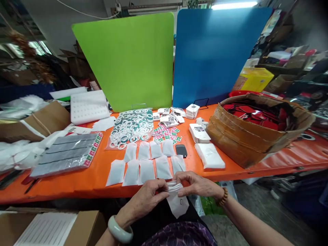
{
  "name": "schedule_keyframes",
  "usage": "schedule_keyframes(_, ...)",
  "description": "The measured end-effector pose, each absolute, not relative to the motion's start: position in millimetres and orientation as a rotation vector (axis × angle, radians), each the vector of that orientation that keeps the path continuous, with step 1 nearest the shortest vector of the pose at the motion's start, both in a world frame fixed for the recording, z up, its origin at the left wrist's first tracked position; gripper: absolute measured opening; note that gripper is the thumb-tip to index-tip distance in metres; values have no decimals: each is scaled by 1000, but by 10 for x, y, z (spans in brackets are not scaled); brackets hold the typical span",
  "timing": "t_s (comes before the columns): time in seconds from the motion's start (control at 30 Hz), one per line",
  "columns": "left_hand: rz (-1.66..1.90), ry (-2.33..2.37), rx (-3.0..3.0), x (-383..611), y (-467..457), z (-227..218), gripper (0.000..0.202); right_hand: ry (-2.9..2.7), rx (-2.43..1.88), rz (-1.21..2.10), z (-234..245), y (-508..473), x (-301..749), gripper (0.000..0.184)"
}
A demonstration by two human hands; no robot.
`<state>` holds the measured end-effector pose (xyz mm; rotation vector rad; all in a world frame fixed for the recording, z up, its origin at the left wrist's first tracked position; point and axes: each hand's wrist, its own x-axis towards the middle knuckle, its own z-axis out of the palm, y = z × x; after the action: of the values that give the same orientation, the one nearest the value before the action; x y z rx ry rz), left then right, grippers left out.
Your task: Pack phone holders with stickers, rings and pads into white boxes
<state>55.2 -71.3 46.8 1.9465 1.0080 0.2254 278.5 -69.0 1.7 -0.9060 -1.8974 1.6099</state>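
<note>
My left hand (145, 201) and my right hand (197, 184) meet just below the front edge of the orange table (77, 181). Both pinch the top of one small white pouch (178, 201), which hangs down over my lap. A pale bangle circles my left wrist and a bead bracelet my right. On the table just beyond my hands lie two rows of several white pouches (146, 162). Behind them are a clear bag of green and white rings (132, 128) and a scatter of small red and green cards (166, 133).
A black phone (181, 150) lies beside the pouches. To its right are a stack of white bags (210, 156) and a large cardboard box of red items (256, 126). Grey sheets (66, 153) lie left. Green (128, 58) and blue (215, 51) boards stand behind.
</note>
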Motion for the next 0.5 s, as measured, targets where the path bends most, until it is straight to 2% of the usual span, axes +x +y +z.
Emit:
schedule_keyframes(0.1, 205, 994, 2022, 676, -569, 390, 11, -1907, -1033, 1565, -50, -385, 3031, 26)
schedule_keyframes(0.23, 92, 959, 2168, 875, -397, 366, 13, -2052, -1581, 967, -204, 237, 3323, 22)
schedule_keyframes(0.27, 64, 945, 2194, 919, -354, 369, 15, -2085, -1653, 907, -246, 390, 3372, 26)
schedule_keyframes(0.5, 101, 906, 2259, 1037, -91, 260, 12, -2303, -1761, 967, -430, 942, 3441, 49)
